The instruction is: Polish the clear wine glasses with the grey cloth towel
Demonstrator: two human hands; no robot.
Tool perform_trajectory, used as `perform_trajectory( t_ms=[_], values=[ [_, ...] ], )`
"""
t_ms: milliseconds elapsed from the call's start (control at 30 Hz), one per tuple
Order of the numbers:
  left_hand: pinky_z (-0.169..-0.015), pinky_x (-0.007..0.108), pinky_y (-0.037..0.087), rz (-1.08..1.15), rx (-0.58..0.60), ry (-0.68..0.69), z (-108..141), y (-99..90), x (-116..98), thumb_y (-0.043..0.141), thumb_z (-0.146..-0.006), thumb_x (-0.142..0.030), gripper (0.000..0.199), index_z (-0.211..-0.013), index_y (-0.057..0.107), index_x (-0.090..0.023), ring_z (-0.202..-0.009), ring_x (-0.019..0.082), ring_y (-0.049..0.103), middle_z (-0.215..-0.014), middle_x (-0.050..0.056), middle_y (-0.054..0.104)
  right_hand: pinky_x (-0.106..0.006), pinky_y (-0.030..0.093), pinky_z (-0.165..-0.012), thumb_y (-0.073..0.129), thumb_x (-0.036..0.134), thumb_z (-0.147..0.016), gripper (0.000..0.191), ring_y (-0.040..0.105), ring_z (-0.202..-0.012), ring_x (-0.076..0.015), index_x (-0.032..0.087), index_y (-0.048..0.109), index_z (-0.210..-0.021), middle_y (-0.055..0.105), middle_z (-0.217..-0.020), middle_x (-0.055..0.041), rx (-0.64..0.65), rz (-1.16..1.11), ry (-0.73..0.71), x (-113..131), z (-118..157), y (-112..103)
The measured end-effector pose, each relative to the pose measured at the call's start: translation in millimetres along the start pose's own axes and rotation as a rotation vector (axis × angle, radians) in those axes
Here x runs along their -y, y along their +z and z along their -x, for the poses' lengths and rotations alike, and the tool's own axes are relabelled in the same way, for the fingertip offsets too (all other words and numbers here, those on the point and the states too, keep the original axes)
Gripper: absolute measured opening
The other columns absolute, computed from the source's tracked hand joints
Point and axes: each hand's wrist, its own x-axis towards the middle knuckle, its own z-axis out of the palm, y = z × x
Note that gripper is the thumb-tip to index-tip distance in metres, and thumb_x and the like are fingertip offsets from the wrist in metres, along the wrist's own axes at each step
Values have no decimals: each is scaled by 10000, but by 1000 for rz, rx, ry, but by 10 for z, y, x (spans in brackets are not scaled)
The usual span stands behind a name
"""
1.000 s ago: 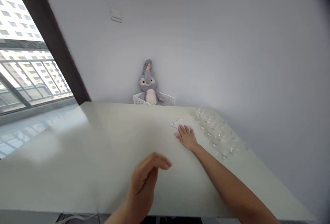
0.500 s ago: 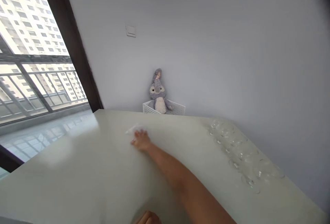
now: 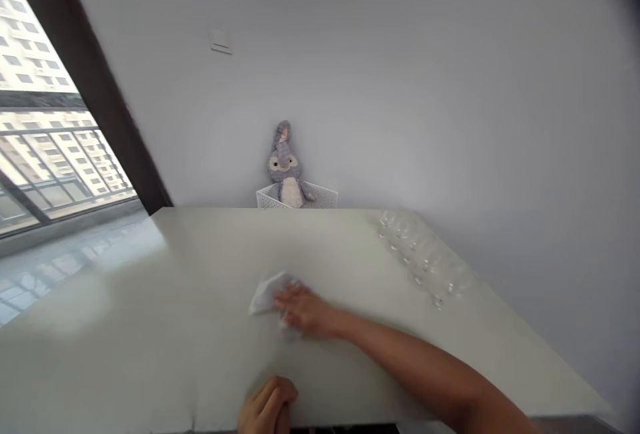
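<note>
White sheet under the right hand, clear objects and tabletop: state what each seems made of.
White sheet: matte cloth or paper, thin and limp-looking; blur hides any weave.
Clear objects: glossy glass or plastic; see-through, with bright glints.
Tabletop: smooth, semi-gloss, perhaps laminate or glass; light reflects at left.

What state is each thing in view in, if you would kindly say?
Right hand: palm down, blurred.
Thin white sheet: partly covered by that hand.
Left hand: fingers curled, tips unclear.
Grey plush toy: seated upright.
White perforated basket: holding the toy.
Clear, rounded objects: grouped, contents unclear.
White square wall switch: rocker position unclear.
</note>
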Motion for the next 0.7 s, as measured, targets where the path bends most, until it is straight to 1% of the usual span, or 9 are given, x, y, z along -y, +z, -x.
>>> perform_trajectory(
  t_ms=[67,133,167,233,333,433,500,600,700],
  values=[
    [-532,197,419,31,126,-63,-47,-80,-41,341,-798,-114,226,-680,524,-177,-553,105,518,-612,20,553,-380,119,-1056,219,357,-905,466,142,-1310,-190,193,311,-1331,249,-1412,-31,-14,25,257,-347,373,-192],
    [-556,204,437,34,248,-128,-116,-159,-61,351,-801,-127,209,-719,537,-176,-593,112,537,-650,20,571,-391,116,-1057,189,337,-904,473,135,-1312,-194,184,297,-1338,233,-1417,-29,-61,85,507,-554,766,-308],
    [-573,209,446,29,292,-160,-161,-188,-67,349,-807,-135,210,-737,542,-177,-613,116,546,-663,18,576,-395,115,-1057,182,327,-904,474,132,-1313,-199,180,298,-1339,228,-1419,-29,-93,122,597,-589,950,-327],
    [-621,227,463,18,356,-191,-270,-201,-81,339,-824,-154,218,-774,550,-179,-667,125,564,-699,18,587,-408,123,-1055,190,305,-900,469,146,-1309,-217,167,322,-1329,245,-1414,-40,-155,187,699,-518,1255,-291],
    [-711,264,473,7,412,-111,-474,-72,-125,333,-843,-182,226,-847,559,-181,-796,147,578,-826,47,611,-456,158,-1041,244,245,-888,442,203,-1289,-257,153,370,-1302,299,-1390,-71,-210,213,659,-141,1480,-126],
    [-845,304,445,-19,493,37,-659,217,-182,337,-851,-198,269,-1028,539,-189,-990,164,538,-1054,76,587,-469,202,-1028,291,166,-867,419,243,-1273,-257,153,411,-1269,354,-1359,-88,-280,170,499,328,1470,28],
    [-934,333,394,-62,587,139,-725,422,-192,331,-860,-221,364,-1206,441,-202,-1122,170,459,-1218,73,506,-435,254,-1016,314,155,-860,410,279,-1256,-233,157,417,-1257,383,-1340,-87,-386,128,432,558,1439,73],
    [-990,380,335,-188,711,267,-730,587,-128,348,-863,-291,445,-1306,329,-254,-1216,192,360,-1323,35,412,-420,327,-964,347,147,-841,350,400,-1155,-218,190,509,-1149,520,-1195,-77,-611,87,440,658,1535,34],
    [-982,414,333,-347,752,313,-680,501,-13,391,-844,-361,420,-1262,393,-323,-1217,223,359,-1323,-6,414,-414,405,-829,365,169,-825,252,513,-923,-218,202,573,-962,602,-929,-80,-907,57,597,464,1867,-123]
  ],
)
